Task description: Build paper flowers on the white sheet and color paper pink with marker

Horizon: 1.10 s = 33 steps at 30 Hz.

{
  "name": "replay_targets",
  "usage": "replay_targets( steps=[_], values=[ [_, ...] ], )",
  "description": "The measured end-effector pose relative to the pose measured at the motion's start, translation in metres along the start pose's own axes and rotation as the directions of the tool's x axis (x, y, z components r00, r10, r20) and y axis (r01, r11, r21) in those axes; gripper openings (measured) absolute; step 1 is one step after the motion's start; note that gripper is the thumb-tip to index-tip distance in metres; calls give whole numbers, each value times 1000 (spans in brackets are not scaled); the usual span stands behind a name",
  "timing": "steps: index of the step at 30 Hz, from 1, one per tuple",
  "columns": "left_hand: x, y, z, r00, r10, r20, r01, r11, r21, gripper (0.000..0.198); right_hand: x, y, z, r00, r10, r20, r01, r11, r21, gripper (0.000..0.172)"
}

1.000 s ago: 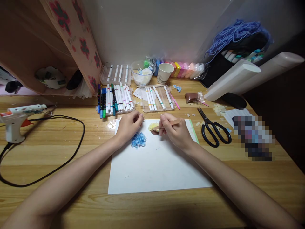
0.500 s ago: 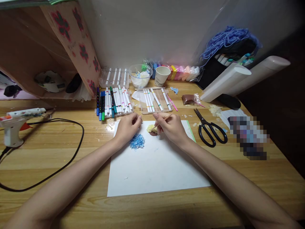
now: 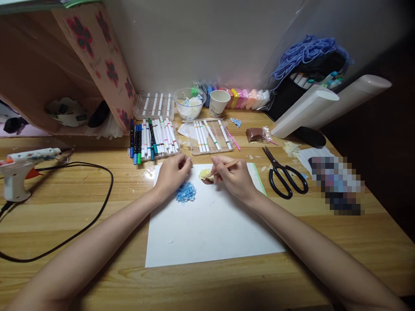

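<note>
My right hand (image 3: 234, 173) grips a wooden stick (image 3: 231, 164) pencil-fashion. Stick is flat, narrow, pale brown; its left end meets the yellow shreds (image 3: 203, 173) over a brown piece (image 3: 208, 182), near the far edge of the white sheet (image 3: 210, 233).

Handling, my guess: stick light, stiff, dry enough not to slip; best held partway along, tip free. Would snap if levered hard. Brown piece has a rounded near edge; whether firm or soft, cannot tell.

Left hand (image 3: 174, 172) at the sheet's far left corner, fingers loosely curled; cannot tell whether they pinch anything. Just nearer, blue shreds (image 3: 186, 192): a loose, roundish heap of blue and white flecks, likely very light, easily scattered; better pinched or scooped from the side than pressed. Yellow clump looks finer, crumbly. Sheet smooth, flat, on glossy striped wood (image 3: 162, 293).
</note>
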State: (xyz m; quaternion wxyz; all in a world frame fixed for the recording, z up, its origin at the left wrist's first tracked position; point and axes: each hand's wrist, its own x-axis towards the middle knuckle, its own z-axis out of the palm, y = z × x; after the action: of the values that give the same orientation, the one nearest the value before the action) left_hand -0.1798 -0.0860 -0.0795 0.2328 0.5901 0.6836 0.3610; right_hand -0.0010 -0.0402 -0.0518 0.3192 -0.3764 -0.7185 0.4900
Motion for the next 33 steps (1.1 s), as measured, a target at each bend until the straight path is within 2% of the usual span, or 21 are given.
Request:
replay_targets(
  steps=[7, 12, 18, 21, 24, 27, 30, 33],
  values=[
    [0, 0, 0, 1000, 2, 1, -2, 1000, 0, 32, 0, 0, 1, 999, -34, 29, 37, 996, -83, 48],
    [0, -1, 0, 1000, -4, -5, 4, 1000, -4, 31, -4, -3, -6, 997, -60, -48, 57, 997, -57, 48],
    [-2, 4, -5, 999, -17, -44, 17, 1000, 14, 29, -23, 1, -34, 987, -100, -124, 112, 989, 93, 42],
    [-3, 23, -12, 997, 44, -62, -42, 998, 37, 28, -31, 12, -60, 953, -146, -264, 165, 985, 49, 37],
    [1, 52, -12, 985, 155, 73, -160, 985, 69, 29, -32, 25, -93, 859, -150, -490, 193, 980, 39, 33],
    [18, 81, 7, 933, 257, 251, -292, 949, 115, 28, -30, 37, -127, 703, -81, -706, 243, 961, 132, 31],
    [51, 109, 49, 884, 337, 325, -400, 904, 152, 27, -29, 45, -154, 551, 28, -834, 315, 918, 239, 28],
    [89, 134, 103, 830, 395, 394, -505, 832, 230, 19, -30, 50, -171, 434, 117, -893, 365, 884, 293, 28]
  ],
)
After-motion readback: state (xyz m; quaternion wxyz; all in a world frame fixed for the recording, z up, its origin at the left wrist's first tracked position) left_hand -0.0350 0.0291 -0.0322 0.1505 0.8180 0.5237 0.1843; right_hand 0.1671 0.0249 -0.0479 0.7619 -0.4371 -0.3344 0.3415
